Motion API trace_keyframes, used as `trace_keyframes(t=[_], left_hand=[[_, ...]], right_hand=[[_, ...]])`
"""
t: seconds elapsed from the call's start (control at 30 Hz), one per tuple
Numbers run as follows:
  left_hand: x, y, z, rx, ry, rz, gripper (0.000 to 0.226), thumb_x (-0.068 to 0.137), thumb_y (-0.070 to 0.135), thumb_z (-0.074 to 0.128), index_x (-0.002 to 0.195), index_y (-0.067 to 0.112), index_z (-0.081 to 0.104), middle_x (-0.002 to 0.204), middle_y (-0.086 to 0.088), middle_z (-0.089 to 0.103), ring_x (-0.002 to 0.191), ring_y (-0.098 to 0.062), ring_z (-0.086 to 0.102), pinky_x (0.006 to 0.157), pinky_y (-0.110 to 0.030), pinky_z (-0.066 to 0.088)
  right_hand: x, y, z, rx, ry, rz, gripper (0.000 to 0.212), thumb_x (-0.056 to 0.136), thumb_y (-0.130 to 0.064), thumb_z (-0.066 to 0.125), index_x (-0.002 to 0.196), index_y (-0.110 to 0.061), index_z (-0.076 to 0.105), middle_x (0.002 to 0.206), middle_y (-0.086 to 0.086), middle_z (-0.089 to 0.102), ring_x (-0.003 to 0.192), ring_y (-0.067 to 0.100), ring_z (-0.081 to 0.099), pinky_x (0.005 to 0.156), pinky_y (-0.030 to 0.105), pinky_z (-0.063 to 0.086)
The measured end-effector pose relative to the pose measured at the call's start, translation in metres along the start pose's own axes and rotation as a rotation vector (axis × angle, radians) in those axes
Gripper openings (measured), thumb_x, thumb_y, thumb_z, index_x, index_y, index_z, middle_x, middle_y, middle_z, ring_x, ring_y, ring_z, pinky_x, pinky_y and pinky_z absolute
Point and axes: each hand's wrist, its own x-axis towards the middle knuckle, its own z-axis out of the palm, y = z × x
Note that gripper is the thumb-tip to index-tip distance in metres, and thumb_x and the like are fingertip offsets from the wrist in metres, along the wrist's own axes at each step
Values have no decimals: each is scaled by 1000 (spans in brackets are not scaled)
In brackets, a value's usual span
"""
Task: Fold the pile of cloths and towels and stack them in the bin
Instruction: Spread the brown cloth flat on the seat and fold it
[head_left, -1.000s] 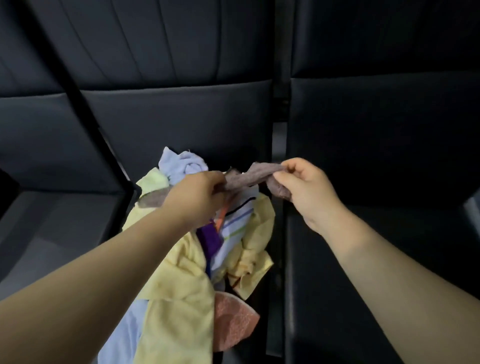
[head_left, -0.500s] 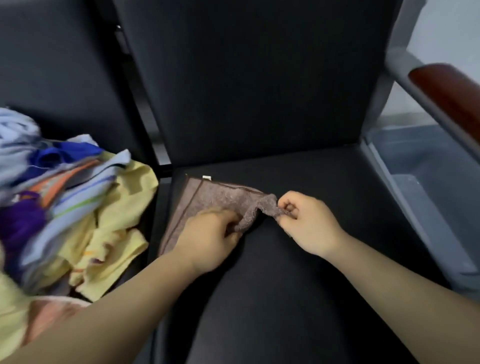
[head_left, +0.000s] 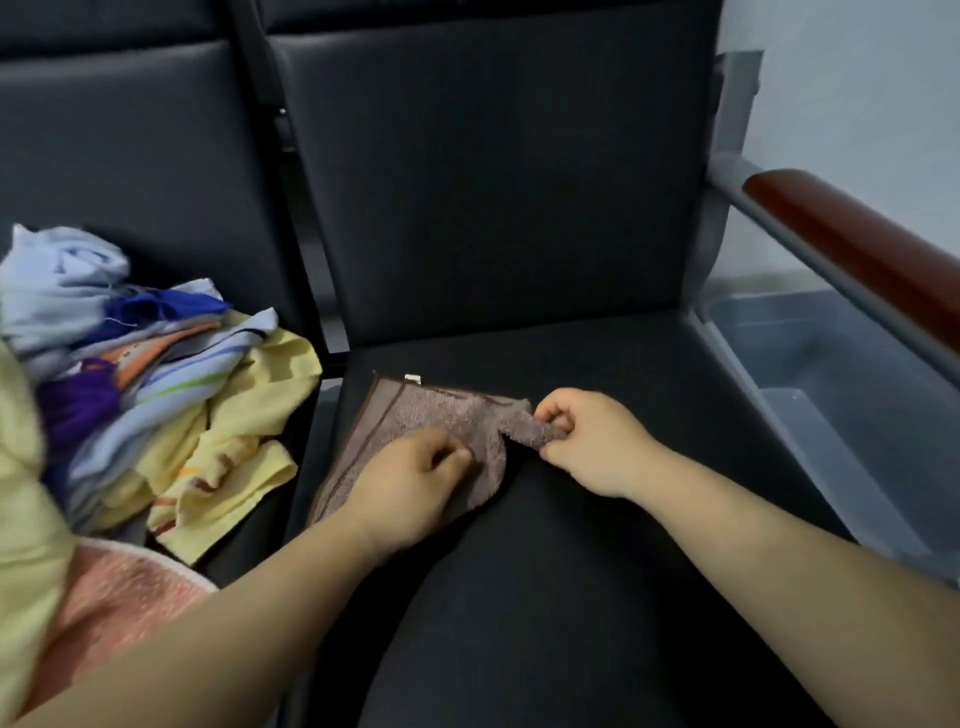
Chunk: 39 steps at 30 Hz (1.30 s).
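Brown towel (head_left: 415, 431) lies partly spread on the black seat (head_left: 597, 571). Left hand (head_left: 410, 488) presses it down, fingers curled on the cloth; right hand (head_left: 587, 441) pinches its bunched right corner. Pile (head_left: 156, 395) on the next seat left, bin (head_left: 831, 389) right under the armrest (head_left: 857, 249).

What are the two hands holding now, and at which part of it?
The right hand pinches the bunched right corner of the brown towel. The left hand rests on its middle, pressing it on the seat.
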Motion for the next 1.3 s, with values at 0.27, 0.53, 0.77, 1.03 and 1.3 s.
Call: trace_keyframes(t=[0.27, 0.53, 0.77, 1.03, 1.3], left_hand=[[-46, 39, -12, 411, -159, 29, 61, 106, 41, 43, 159, 41, 13, 108, 0, 70, 92, -18, 65, 85, -37, 51], [-48, 94, -15, 342, -261, 129, 19, 98, 44, 58, 118, 42, 56, 118, 1, 49, 103, -16, 55, 95, -35, 46], [-41, 121, -48, 24, -79, 136, 31, 82, 24, 83, 71, 21, 54, 71, 6, 57, 67, -9, 54, 63, -29, 45], [-46, 157, -83, 281, -47, 290, 17, 87, 28, 77, 91, 31, 62, 74, 7, 65, 65, -7, 60, 61, -23, 45], [-56, 183, -100, 12, -193, 291, 53, 92, 23, 74, 139, 36, 55, 132, 12, 61, 119, -7, 59, 101, -28, 51]], right_hand=[[-68, 2, -16, -78, 28, 18, 20, 81, -16, 76, 85, -34, 68, 95, -10, 67, 83, 12, 66, 68, 27, 52], [-114, -27, -46, 260, 62, -168, 38, 90, 0, 64, 94, -37, 72, 86, -8, 72, 72, 6, 65, 65, 23, 50], [-115, -24, -83, 255, 128, -142, 31, 86, -10, 79, 103, -33, 65, 93, -5, 77, 82, 11, 75, 85, 37, 63], [-136, -10, -102, 177, 200, -94, 10, 87, -18, 78, 87, -28, 77, 82, -6, 77, 81, 11, 74, 83, 39, 63], [-140, -54, -130, 177, 192, -249, 18, 94, -18, 70, 99, -33, 79, 93, -13, 74, 87, 2, 67, 69, 18, 46]])
